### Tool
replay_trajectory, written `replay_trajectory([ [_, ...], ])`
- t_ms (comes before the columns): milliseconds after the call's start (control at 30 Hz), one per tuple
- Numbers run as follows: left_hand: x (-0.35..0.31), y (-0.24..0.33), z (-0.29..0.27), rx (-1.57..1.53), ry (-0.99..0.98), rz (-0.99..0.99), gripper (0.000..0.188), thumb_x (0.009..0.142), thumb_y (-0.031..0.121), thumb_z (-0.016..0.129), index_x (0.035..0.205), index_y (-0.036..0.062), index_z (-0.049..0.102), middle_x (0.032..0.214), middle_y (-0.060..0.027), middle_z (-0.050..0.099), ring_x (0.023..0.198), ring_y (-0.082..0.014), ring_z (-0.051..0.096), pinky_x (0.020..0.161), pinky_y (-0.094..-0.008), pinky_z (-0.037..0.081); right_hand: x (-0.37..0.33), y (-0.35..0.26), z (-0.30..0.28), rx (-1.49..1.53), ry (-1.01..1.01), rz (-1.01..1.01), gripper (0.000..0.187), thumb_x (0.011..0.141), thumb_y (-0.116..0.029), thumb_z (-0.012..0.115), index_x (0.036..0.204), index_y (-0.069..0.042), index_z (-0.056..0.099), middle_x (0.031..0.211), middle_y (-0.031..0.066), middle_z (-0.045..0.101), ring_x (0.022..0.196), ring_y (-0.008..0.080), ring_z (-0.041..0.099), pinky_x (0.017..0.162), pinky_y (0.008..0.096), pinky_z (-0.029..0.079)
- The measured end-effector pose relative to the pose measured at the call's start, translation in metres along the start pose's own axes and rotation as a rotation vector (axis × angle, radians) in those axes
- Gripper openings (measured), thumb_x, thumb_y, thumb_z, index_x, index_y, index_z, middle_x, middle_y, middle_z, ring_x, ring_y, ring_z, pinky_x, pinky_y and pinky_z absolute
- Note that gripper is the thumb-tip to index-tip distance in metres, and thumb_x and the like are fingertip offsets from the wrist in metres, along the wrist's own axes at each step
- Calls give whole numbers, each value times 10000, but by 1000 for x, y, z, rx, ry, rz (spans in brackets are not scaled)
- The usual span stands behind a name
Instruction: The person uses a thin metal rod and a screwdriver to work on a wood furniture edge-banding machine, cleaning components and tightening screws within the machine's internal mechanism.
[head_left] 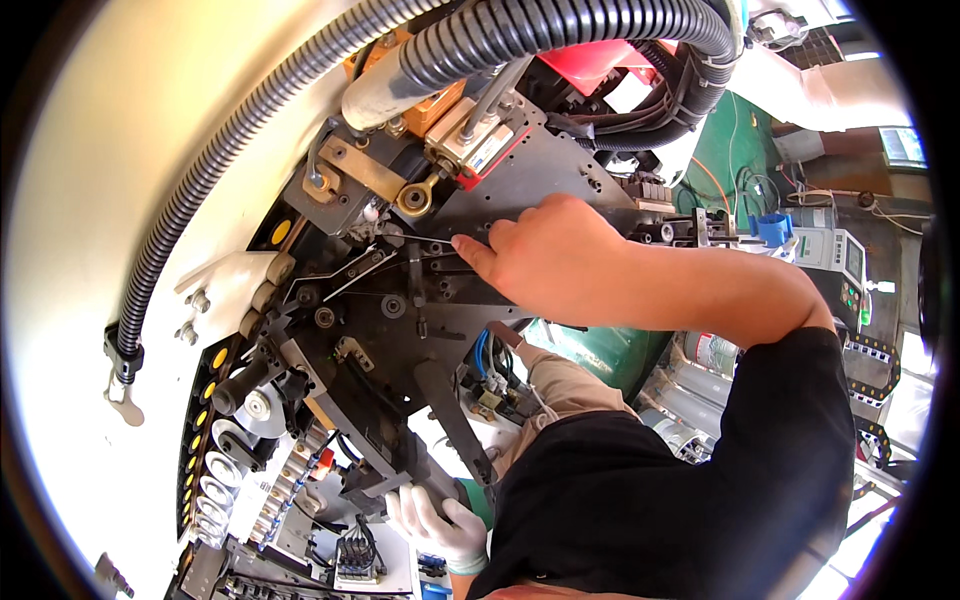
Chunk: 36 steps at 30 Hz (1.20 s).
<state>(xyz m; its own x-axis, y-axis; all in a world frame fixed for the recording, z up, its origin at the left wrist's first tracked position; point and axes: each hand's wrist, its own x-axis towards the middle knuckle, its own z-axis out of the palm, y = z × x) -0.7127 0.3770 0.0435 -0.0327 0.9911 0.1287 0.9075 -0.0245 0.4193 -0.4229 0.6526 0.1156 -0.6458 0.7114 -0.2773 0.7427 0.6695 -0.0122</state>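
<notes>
My bare right hand [548, 255] reaches across a dark metal plate [490, 205] of a machine. Its fingers are curled, with thumb or fingertip against a thin, light metal rod [428, 238] that points left toward a small greasy joint [378, 215]. What kind of tool or part the rod is, I cannot make out. Just to its left a narrow bright strip [360, 275] lies slanted beside a dark bar. Lower down, my left hand [440, 522], in a white glove, has its fingers apart near the lower end of the dark machine frame [395, 472].
Thick ribbed black hoses [570, 28] arch overhead and down the left over a pale panel [90, 200]. A pneumatic cylinder [480, 140] with a rod-end joint [414, 198] stands above my right hand. White spools [215, 492] line the lower left. A control box [832, 262] sits at right.
</notes>
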Motion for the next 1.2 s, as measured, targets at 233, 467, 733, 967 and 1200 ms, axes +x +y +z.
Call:
replay_trajectory([
  [233,6,3,-3,-11,-27,1,436,857,4,496,1267,-103,595,1220,-258,642,1192,-548,585,988,-659,443,3,-9,-8,75,2,63,529,845,-153,682,1333,51,672,784,97,711,703,298,731,522,411,526],
  [467,4,0,-2,3,-19,9,414,897,31,492,1275,-103,595,1269,-262,638,1205,-546,587,976,-636,458,8,-19,-10,104,-25,59,477,871,-133,666,1310,53,677,796,96,724,734,299,744,553,426,546],
  [733,4,0,-4,-9,-25,7,410,917,69,495,1284,-91,582,1230,-250,636,1166,-540,593,977,-651,443,-7,-5,-7,294,-221,300,588,885,-163,644,1471,-124,607,905,107,734,833,337,752,660,452,577],
  [967,8,5,-6,4,-33,-20,401,913,78,505,1266,-90,594,1211,-249,647,1159,-542,597,980,-655,442,-20,-7,24,916,-125,554,465,1056,-222,498,1495,-94,580,834,129,749,813,295,744,758,416,585],
  [1200,6,2,-4,-20,5,-13,394,912,77,501,1251,-88,613,1202,-240,660,1166,-541,605,976,-654,457,-7,3,3,1479,-285,731,472,1099,-235,451,1527,-62,549,799,58,722,660,122,629,584,316,510],
])
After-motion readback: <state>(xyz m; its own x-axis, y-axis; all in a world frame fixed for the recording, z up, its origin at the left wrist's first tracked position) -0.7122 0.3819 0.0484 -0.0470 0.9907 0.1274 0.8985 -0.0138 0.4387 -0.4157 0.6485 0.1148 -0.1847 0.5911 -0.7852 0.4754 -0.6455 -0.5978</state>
